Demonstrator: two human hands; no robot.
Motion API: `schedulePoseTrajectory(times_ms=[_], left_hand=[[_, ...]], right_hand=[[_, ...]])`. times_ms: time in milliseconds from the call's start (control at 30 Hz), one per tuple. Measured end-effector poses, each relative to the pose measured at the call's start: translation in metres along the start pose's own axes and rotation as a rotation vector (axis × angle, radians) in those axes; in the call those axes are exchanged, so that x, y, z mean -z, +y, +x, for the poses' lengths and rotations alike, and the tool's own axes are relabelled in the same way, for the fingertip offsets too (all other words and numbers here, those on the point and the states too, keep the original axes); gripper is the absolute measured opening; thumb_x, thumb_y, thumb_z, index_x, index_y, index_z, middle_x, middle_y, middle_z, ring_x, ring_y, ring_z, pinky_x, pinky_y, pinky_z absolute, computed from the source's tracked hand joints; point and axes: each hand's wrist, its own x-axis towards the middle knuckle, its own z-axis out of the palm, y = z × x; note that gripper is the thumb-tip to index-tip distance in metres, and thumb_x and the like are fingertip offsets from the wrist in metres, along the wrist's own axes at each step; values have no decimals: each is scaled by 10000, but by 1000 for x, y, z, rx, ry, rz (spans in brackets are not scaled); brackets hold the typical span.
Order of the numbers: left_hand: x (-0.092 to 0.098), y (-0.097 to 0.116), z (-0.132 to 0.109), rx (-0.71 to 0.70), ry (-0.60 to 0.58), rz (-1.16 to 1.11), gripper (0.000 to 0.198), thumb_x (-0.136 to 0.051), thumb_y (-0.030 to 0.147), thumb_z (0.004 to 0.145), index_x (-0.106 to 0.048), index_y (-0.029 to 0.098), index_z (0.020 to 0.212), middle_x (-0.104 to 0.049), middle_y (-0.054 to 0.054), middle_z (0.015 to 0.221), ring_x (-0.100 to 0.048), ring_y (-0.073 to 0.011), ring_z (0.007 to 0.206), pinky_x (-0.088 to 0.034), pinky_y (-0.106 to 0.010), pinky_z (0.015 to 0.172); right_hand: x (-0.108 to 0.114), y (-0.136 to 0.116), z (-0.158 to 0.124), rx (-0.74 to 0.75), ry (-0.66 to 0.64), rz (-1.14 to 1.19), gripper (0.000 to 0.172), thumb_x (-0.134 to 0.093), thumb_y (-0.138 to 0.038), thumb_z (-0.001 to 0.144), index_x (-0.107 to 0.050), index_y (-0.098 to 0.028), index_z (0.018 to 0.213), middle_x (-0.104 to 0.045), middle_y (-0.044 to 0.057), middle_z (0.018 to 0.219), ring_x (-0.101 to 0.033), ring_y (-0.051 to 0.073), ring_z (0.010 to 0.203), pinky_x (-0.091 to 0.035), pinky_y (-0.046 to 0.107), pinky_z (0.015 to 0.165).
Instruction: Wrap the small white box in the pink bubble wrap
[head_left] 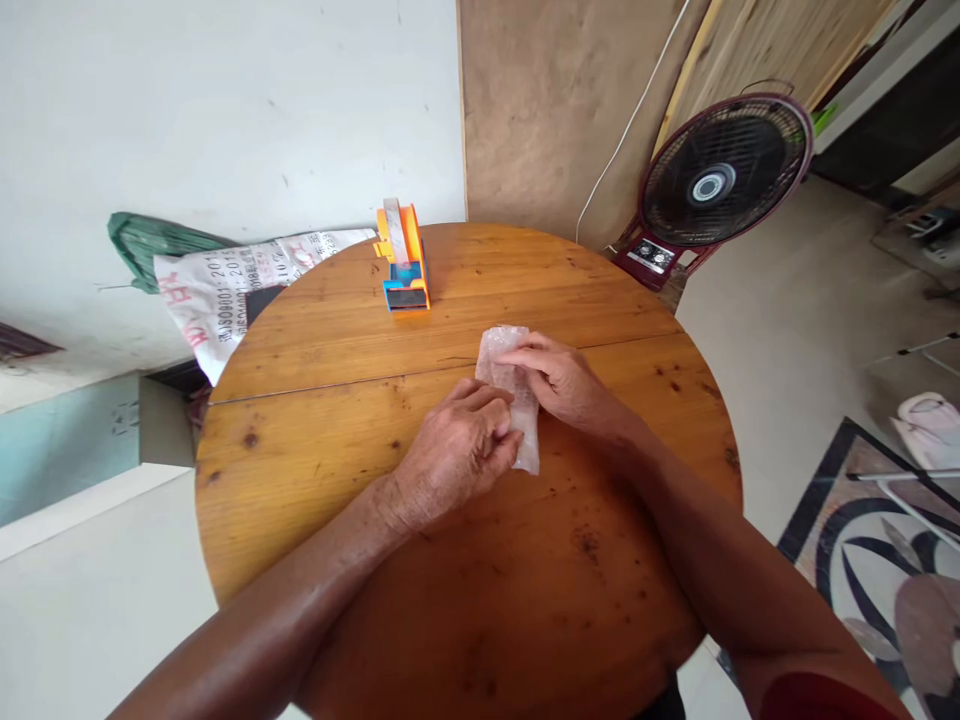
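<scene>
A narrow, oblong bundle of clear bubble wrap [529, 447] lies on the round wooden table, with its long side running away from me. Whatever may be inside it does not show. Curled fingers of my left hand [466, 435] close on the near left part of the wrap, the thumb pressed near the index finger. From the right, my right hand [564, 380] grips the far part, its fingers bent over the top and side of the bundle.
An orange and blue tape dispenser [405, 262] with a roll of clear tape stands near the table's [337, 440] far edge. Behind the table on the right is a dark red fan [720, 180]. A printed white sack [217, 290] lies beyond the left edge, against the wall.
</scene>
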Motion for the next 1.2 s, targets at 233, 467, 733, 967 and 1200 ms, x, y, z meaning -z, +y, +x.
schedulePoseTrajectory(times_ms=[233, 467, 733, 967, 1200], left_hand=[[-4, -1, -4, 41, 10, -16, 174, -584, 155, 872, -497, 178, 723, -591, -106, 1129, -588, -237, 1074, -524, -388, 869], [-9, 1, -8, 153, 91, -33, 144, -617, 196, 840, -540, 190, 718, -525, -95, 1040, -585, -216, 942, -545, -385, 750], [-8, 4, -8, 185, 46, -19, 160, -611, 209, 869, -501, 192, 753, -588, -56, 934, -584, -177, 841, -519, -341, 725], [-5, 3, -4, 117, 17, 42, 200, -591, 198, 879, -470, 195, 720, -641, -61, 889, -601, -200, 859, -506, -363, 766], [-4, 3, -4, 94, 35, 58, 180, -591, 193, 875, -497, 191, 722, -660, -89, 1013, -616, -218, 947, -521, -388, 817]], right_hand=[[-2, 0, 5, 29, -262, -168, 441, -469, -45, 834, -689, -280, 1135, -614, 26, 1177, -565, 193, 1061, -458, 315, 894], [-1, 0, 5, -29, -190, -159, 436, -456, -52, 852, -679, -280, 1149, -580, 25, 1289, -553, 193, 1147, -451, 307, 941], [15, -3, 1, 22, -189, -132, 301, -478, -125, 907, -741, -247, 989, -679, 30, 1134, -608, 193, 1044, -449, 327, 907], [9, -7, 1, 23, -182, -205, 314, -520, -81, 869, -754, -229, 1017, -698, 47, 1116, -613, 211, 1046, -405, 358, 889], [3, -2, 1, -10, -178, -234, 258, -556, -138, 894, -750, -238, 1032, -699, 46, 1114, -613, 207, 1029, -389, 351, 863]])
